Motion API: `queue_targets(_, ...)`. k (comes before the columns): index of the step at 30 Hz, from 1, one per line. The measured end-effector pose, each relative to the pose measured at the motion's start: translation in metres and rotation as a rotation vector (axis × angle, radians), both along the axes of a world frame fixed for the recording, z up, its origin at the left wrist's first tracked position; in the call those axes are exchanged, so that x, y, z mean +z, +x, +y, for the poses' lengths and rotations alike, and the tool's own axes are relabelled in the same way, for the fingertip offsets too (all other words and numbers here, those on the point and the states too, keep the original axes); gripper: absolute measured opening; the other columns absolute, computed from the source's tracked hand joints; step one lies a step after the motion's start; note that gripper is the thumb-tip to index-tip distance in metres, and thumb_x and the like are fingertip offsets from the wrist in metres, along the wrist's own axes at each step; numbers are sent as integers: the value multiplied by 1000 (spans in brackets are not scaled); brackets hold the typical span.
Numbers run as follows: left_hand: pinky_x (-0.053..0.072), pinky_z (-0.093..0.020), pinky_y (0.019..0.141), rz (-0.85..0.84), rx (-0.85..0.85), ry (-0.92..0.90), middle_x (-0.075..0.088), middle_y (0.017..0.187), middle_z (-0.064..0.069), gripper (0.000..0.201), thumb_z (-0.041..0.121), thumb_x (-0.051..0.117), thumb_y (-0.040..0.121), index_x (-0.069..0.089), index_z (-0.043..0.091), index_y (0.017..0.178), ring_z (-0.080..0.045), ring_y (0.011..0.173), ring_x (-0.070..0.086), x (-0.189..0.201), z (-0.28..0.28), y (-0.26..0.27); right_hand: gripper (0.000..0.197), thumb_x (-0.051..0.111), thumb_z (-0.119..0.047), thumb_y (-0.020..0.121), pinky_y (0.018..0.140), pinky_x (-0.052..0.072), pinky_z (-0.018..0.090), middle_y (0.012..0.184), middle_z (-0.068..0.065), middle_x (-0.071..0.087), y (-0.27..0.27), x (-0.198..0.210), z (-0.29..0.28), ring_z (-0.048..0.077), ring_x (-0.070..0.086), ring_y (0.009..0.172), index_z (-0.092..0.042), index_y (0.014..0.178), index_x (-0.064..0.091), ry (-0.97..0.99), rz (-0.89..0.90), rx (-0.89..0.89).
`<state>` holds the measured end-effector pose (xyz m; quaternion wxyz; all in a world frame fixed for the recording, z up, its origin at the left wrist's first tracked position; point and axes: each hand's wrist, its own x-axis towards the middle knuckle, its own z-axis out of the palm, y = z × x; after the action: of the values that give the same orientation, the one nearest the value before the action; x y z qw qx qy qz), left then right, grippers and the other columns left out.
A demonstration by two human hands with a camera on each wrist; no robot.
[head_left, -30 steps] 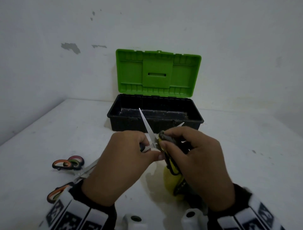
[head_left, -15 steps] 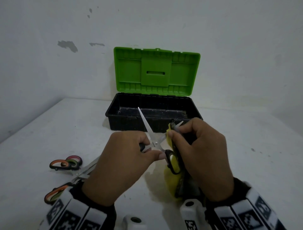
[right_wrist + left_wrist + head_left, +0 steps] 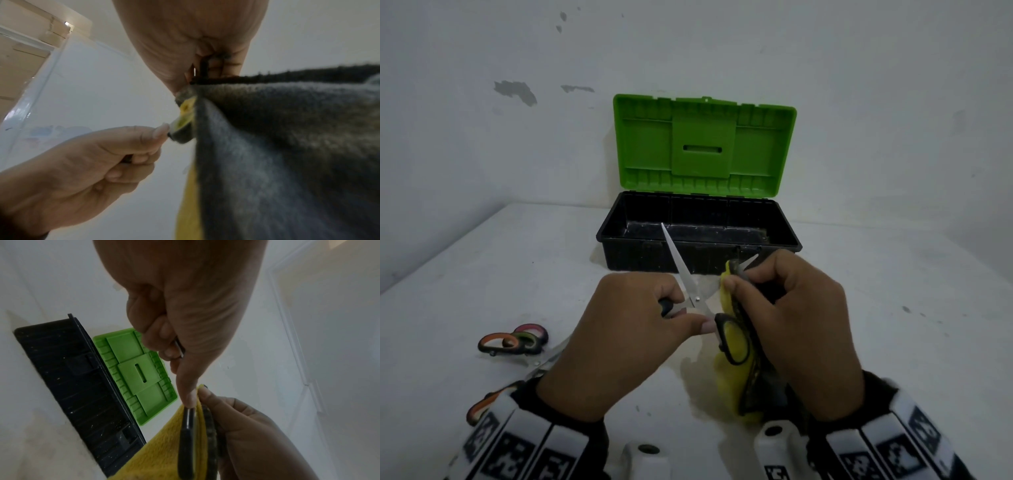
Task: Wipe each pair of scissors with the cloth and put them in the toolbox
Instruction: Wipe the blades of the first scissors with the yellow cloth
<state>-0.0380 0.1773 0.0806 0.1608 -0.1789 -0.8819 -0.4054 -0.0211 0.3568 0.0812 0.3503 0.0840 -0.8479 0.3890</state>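
Note:
My left hand (image 3: pixel 654 315) grips the handle of black-handled scissors (image 3: pixel 681 270) held spread apart above the table, one blade pointing up toward the toolbox (image 3: pixel 698 253). My right hand (image 3: pixel 767 284) pinches a yellow and grey cloth (image 3: pixel 736 346) around the other blade, whose tip pokes out past the fingers. One black handle loop hangs against the cloth below the left thumb. The left wrist view shows the left hand (image 3: pixel 176 331), the cloth (image 3: pixel 164 451) and the toolbox (image 3: pixel 72 382). The right wrist view is filled by the cloth (image 3: pixel 277 146) under the right hand (image 3: pixel 195 68).
The black toolbox stands with its green lid (image 3: pixel 705 144) upright against the white wall. Two more pairs of scissors with coloured handles (image 3: pixel 513 342) (image 3: pixel 482 407) lie on the white table (image 3: pixel 893 325) at the left, by my left wrist.
My right hand has slid the cloth outward along the blade, from near the pivot toward the tip. The left hand keeps the scissors in the same place.

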Motion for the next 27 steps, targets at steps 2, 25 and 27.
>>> queue_targets(2,42,-13,54,6,-5,13,51,48,5,39,54,81,59,58,22,53,-3,54,49,0,1,0,17,80,-28,78,57,42,4,65,-17,64,-6,4,7,0,61,69,-23,71,65,-47,10,-82)
queue_targets(25,34,-15,42,-114,-55,33,44,47,2,47,54,83,56,62,12,55,-5,41,37,6,-3,2,17,81,-32,76,55,44,10,63,-17,66,-11,17,32,2,63,62,-25,69,67,-128,20,-140)
queue_targets(27,34,-14,42,-139,-37,24,42,45,6,45,53,83,57,61,14,54,-4,41,38,6,-2,2,15,80,-31,75,56,45,10,65,-16,67,-5,22,33,3,64,64,-24,71,68,-119,29,-105)
